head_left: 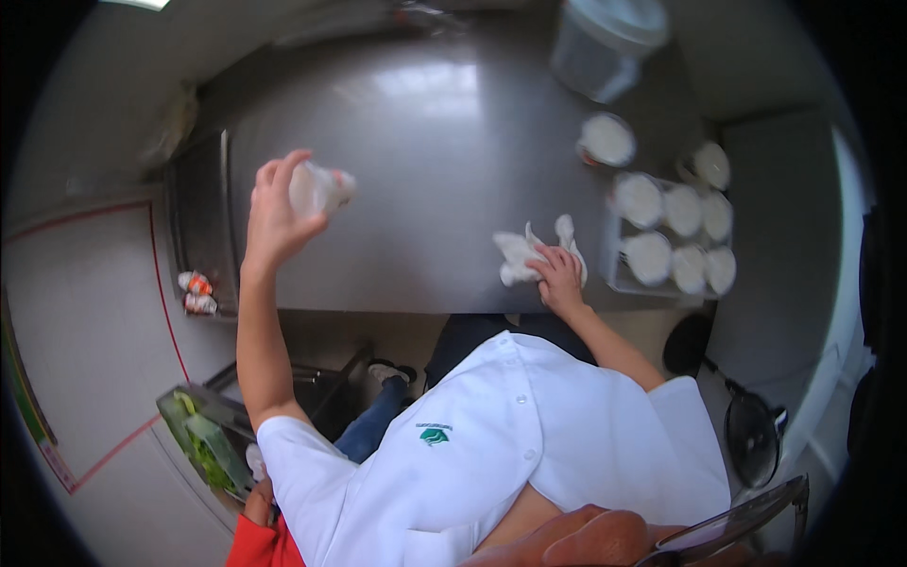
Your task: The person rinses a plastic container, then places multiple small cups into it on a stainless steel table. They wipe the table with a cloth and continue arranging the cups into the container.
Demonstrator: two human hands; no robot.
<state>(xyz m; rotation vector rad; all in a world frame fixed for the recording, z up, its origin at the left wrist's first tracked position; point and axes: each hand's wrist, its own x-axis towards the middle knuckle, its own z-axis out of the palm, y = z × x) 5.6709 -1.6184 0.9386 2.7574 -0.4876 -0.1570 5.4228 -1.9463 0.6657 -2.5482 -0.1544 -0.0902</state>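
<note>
My left hand [278,209] is raised at the left of a stainless steel worktop [397,212], its fingers around a whitish translucent container [315,190] with red marks, blurred and tilted. At the front of the worktop, right of centre, my right hand [560,278] presses on a crumpled white cloth [523,256]. Right of the cloth stands a clear plastic bin [611,248] with several white-lidded tubs [648,259] inside. One more white-lidded tub [608,139] stands on the worktop behind the bin.
At the back right is a large lidded translucent bucket [602,49]. Two small white-and-red packages [198,292] lie at the left front corner. At lower left, another person's red sleeve [258,542] shows beside a crate [205,446] of green vegetables. A pedestal fan [752,436] stands at the right.
</note>
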